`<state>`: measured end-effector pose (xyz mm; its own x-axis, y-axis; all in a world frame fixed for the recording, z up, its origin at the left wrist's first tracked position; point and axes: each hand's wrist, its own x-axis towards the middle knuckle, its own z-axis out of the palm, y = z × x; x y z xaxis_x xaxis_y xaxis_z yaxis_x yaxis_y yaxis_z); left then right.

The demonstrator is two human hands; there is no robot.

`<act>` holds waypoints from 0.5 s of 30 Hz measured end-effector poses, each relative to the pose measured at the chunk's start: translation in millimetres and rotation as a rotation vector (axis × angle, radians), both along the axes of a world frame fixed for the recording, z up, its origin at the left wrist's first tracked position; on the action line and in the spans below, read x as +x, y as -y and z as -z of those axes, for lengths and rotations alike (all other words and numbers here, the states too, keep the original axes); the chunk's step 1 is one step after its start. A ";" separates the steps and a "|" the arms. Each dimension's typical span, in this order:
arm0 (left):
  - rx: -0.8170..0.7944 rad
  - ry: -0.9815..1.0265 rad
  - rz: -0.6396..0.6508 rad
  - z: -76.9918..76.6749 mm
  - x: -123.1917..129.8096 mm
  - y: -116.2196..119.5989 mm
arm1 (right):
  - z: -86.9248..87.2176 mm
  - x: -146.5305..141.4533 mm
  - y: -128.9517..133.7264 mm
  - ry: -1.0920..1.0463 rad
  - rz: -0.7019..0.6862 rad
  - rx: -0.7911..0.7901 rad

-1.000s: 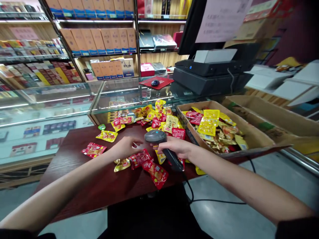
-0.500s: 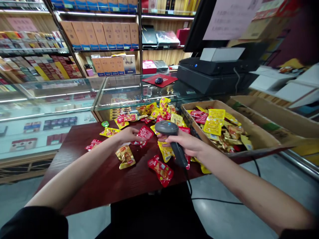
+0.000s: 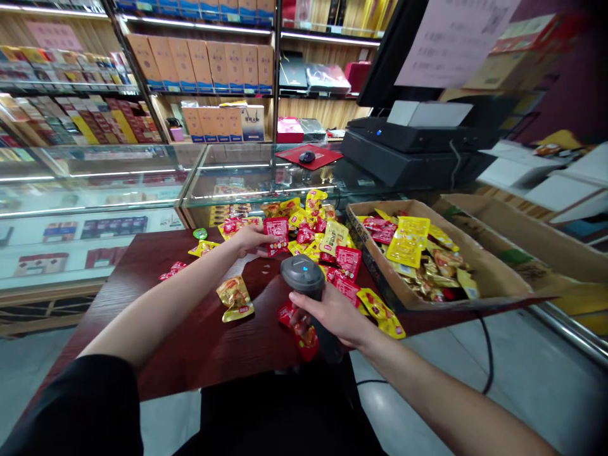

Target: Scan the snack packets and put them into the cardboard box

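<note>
My left hand (image 3: 253,240) pinches a red snack packet (image 3: 276,234) by its left edge, holding it up at the near side of a heap of packets. Closed around the handle of a dark grey barcode scanner (image 3: 303,275) is my right hand (image 3: 332,310); the scanner's head points towards the left hand's side. Beneath the scanner lies a red packet (image 3: 306,345), partly covered by the fingers. A gold packet (image 3: 235,299) rests alone on the dark red table (image 3: 190,335). Red and yellow packets (image 3: 349,261) lie heaped between my hands and the glass counter.
An open cardboard box (image 3: 498,288) of packets stands on the right, another carton (image 3: 536,247) behind it. Glass display cases (image 3: 95,183) border the table's far side. A black printer-like machine (image 3: 408,149) and a mouse (image 3: 306,157) sit on the counter. The scanner's cable hangs below.
My left hand has raised the red packet slightly, up and away, its face now turned to me. My right hand has brought the scanner left and nearer to me, over the red packet.
</note>
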<state>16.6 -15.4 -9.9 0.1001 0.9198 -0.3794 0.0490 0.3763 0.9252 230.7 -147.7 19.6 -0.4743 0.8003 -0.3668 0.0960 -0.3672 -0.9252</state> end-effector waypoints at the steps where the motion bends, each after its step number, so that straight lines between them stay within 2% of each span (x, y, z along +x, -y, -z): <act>1: -0.006 0.005 -0.005 -1.3 1.9 -1.8 | 2.0 -1.7 -1.4 0.014 0.005 0.019; 8: 0.004 0.032 0.044 -3.5 11.8 -6.4 | 14.8 -14.5 -9.4 0.072 0.076 0.211; 15: -0.014 0.037 0.044 0.6 11.4 -1.8 | 18.5 -28.4 -2.8 0.051 0.184 0.066</act>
<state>28.0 -13.6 -10.4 0.1540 0.9088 -0.3877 0.0319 0.3876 0.9213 202.3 -145.0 1.1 -0.2999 0.8948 -0.3307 0.0805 -0.3217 -0.9434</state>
